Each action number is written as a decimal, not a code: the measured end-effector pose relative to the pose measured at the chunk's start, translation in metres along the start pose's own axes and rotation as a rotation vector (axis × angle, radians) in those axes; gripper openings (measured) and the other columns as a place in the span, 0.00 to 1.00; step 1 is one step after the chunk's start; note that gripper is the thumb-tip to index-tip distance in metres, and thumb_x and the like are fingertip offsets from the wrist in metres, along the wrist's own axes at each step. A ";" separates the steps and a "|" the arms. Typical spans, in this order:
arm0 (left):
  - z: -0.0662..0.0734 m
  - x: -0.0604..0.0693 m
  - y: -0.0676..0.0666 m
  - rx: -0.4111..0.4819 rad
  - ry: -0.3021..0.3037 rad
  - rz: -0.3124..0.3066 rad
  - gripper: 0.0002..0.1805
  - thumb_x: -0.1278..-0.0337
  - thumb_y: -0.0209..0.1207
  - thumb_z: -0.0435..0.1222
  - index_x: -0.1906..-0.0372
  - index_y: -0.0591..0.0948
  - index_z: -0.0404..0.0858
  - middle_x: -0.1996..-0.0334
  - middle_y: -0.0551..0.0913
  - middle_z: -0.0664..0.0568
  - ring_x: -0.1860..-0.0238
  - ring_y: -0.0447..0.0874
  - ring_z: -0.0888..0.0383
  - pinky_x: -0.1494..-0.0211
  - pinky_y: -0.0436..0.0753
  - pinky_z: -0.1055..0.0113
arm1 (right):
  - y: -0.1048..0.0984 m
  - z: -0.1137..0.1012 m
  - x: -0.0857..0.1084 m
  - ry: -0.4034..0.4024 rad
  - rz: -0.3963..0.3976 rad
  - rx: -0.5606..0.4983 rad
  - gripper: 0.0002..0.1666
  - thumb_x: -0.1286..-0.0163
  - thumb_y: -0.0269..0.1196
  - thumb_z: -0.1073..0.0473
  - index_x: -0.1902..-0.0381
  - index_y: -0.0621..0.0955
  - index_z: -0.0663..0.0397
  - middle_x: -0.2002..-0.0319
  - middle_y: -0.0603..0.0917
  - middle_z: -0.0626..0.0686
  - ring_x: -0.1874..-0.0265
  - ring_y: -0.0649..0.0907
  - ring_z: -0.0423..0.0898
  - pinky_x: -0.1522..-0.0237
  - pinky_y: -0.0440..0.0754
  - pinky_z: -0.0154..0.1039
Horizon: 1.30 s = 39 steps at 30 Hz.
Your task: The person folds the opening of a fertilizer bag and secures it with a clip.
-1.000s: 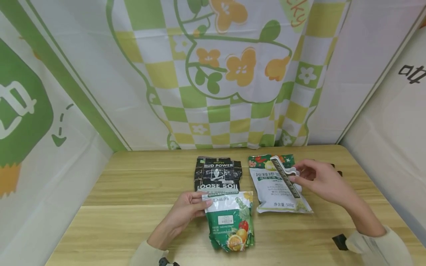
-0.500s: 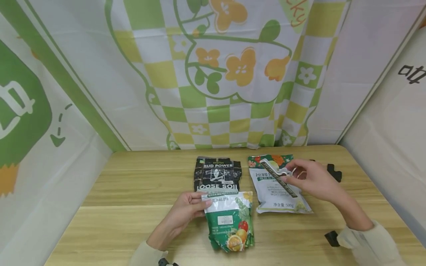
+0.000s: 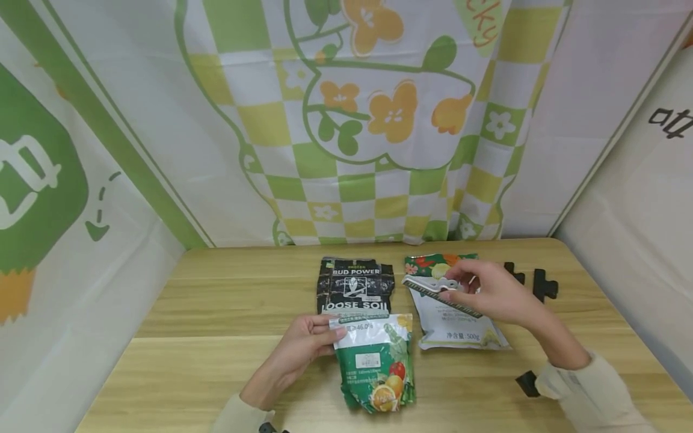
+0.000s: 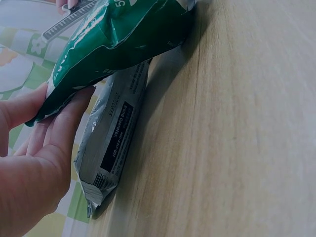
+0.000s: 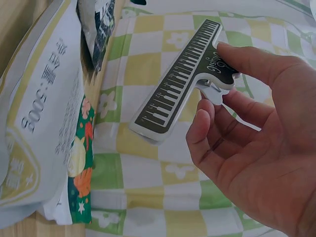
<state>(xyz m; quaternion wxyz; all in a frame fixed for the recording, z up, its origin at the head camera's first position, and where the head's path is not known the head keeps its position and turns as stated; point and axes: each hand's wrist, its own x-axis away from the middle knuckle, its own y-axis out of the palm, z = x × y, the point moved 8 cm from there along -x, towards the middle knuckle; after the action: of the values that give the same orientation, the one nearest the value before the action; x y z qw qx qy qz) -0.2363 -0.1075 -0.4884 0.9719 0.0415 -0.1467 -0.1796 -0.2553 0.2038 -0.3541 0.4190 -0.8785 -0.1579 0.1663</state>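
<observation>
Pinched by its upper left corner, a green and white bag with fruit pictures is in the left hand; in the left wrist view the green bag has its edge between thumb and fingers of the left hand. The right hand holds a long clip by its handle, above a white bag. Piano keys are printed on the clip in the right wrist view, where thumb and fingers of the right hand pinch its handle.
A black bag lies behind the green one, partly covered by it. Black pieces lie at the right rear of the wooden table. A patterned curtain hangs behind the table.
The right hand has moved left with the clip, which has turned from steeply slanted to nearer level over the white bag. More of the black pieces shows. The left hand keeps its place.
</observation>
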 end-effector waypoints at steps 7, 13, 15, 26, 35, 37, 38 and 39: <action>-0.001 0.000 0.000 0.005 0.008 -0.004 0.25 0.34 0.67 0.32 0.36 0.77 0.24 0.48 0.91 0.39 0.54 0.94 0.56 0.44 0.92 0.62 | 0.005 -0.008 -0.005 0.001 -0.016 0.013 0.16 0.31 0.74 0.49 0.52 0.86 0.49 0.65 0.84 0.44 0.67 0.78 0.36 0.65 0.81 0.32; 0.000 0.000 0.000 0.005 0.004 0.001 0.26 0.34 0.67 0.33 0.36 0.77 0.25 0.46 0.90 0.38 0.53 0.94 0.55 0.44 0.92 0.62 | 0.012 -0.018 -0.014 -0.029 -0.037 -0.022 0.16 0.32 0.74 0.50 0.52 0.86 0.50 0.66 0.83 0.44 0.68 0.78 0.38 0.65 0.82 0.33; 0.000 0.000 -0.001 0.000 0.006 0.004 0.26 0.34 0.67 0.33 0.35 0.77 0.24 0.46 0.90 0.38 0.54 0.94 0.56 0.44 0.92 0.62 | 0.014 -0.022 -0.017 -0.049 -0.050 -0.026 0.15 0.32 0.75 0.50 0.53 0.86 0.50 0.67 0.83 0.44 0.69 0.78 0.38 0.66 0.83 0.33; 0.000 0.001 -0.001 -0.009 -0.001 0.004 0.27 0.34 0.67 0.33 0.35 0.76 0.24 0.49 0.91 0.41 0.56 0.93 0.59 0.46 0.92 0.65 | 0.031 -0.039 -0.028 -0.120 -0.121 -0.031 0.12 0.32 0.75 0.52 0.54 0.87 0.47 0.65 0.84 0.42 0.70 0.77 0.37 0.66 0.82 0.33; -0.001 0.001 0.003 -0.020 0.009 -0.026 0.26 0.33 0.66 0.33 0.36 0.77 0.24 0.48 0.91 0.40 0.55 0.93 0.58 0.44 0.92 0.63 | 0.046 -0.048 -0.038 -0.142 -0.175 -0.080 0.11 0.32 0.74 0.53 0.55 0.87 0.46 0.69 0.82 0.44 0.73 0.74 0.39 0.70 0.78 0.33; -0.001 0.001 0.004 -0.021 0.011 -0.034 0.25 0.33 0.66 0.32 0.36 0.77 0.24 0.47 0.90 0.39 0.54 0.93 0.57 0.44 0.92 0.63 | 0.049 -0.050 -0.041 -0.148 -0.175 -0.068 0.11 0.32 0.74 0.51 0.56 0.87 0.46 0.69 0.82 0.43 0.72 0.74 0.38 0.69 0.79 0.33; -0.001 0.000 0.004 -0.020 0.011 -0.035 0.25 0.33 0.66 0.32 0.36 0.77 0.24 0.47 0.90 0.39 0.54 0.93 0.57 0.44 0.92 0.63 | 0.050 -0.051 -0.042 -0.150 -0.178 -0.066 0.10 0.32 0.74 0.51 0.56 0.87 0.45 0.69 0.82 0.44 0.73 0.74 0.38 0.69 0.79 0.33; -0.002 0.000 0.004 -0.020 0.010 -0.036 0.25 0.33 0.66 0.32 0.36 0.77 0.24 0.47 0.90 0.39 0.53 0.93 0.57 0.44 0.92 0.63 | 0.052 -0.051 -0.043 -0.156 -0.180 -0.063 0.10 0.32 0.74 0.50 0.57 0.87 0.45 0.69 0.82 0.44 0.73 0.74 0.38 0.70 0.79 0.33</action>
<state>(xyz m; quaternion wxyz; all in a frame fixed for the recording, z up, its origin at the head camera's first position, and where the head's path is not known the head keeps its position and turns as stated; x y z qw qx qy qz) -0.2342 -0.1035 -0.4894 0.9696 0.0353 -0.1395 -0.1981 -0.2653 0.1198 -0.3575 0.3907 -0.8580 -0.2735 0.1908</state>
